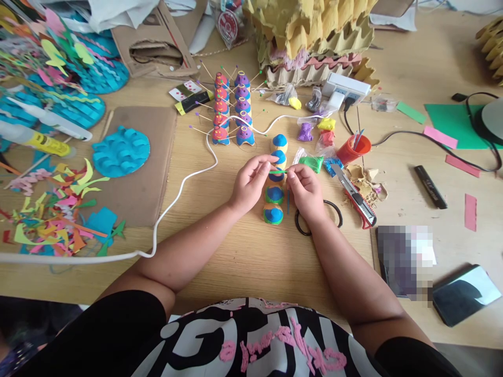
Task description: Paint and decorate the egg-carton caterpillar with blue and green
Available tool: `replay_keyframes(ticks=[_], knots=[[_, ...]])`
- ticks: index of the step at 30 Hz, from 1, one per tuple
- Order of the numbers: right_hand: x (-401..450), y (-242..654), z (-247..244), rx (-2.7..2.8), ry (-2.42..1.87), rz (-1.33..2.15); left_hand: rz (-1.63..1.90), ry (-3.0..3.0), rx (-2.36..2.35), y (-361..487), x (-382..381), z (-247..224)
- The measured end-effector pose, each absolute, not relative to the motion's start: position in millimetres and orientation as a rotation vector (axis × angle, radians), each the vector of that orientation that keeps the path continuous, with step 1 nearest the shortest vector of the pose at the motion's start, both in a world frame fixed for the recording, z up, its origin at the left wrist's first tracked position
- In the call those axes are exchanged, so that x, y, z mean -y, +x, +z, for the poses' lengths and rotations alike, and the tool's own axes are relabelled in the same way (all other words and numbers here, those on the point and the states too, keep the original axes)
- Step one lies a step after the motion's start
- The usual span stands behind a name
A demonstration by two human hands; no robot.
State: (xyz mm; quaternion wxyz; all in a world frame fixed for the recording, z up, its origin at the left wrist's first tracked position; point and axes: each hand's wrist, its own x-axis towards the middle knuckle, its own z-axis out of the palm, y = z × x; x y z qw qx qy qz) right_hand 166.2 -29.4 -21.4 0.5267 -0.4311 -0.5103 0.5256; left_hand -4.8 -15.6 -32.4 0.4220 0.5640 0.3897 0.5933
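Observation:
A thin green strip [278, 172] is stretched between my two hands above a row of egg-carton cups. My left hand [252, 183] pinches its left end, and the fingertips of my right hand [305, 189] close on its right end. Under the strip, the row's cups have blue domes; the nearest blue-topped cup [273, 214] and the one behind it have green around the blue. Beyond my hands, the far cup [280, 141] shows a blue top on yellowish carton. Bagged green clay [313, 163] lies just past my right hand.
Finished red [220, 107] and purple cup rows [243, 107] stand behind, with pins sticking out. A white cable [184, 180] crosses the left side. Scissors [338, 212], a box cutter [356, 196] and an orange cup [353, 150] lie right. Egg trays [310, 31] are stacked behind.

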Motion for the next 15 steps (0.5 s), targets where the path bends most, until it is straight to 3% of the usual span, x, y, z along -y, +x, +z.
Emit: replay_keyframes(ticks=[15], knots=[[30.6, 168.6, -20.2, 1.244, -1.055, 1.216, 1.431, 1.44, -1.017, -5.0, 15.7, -45.2]])
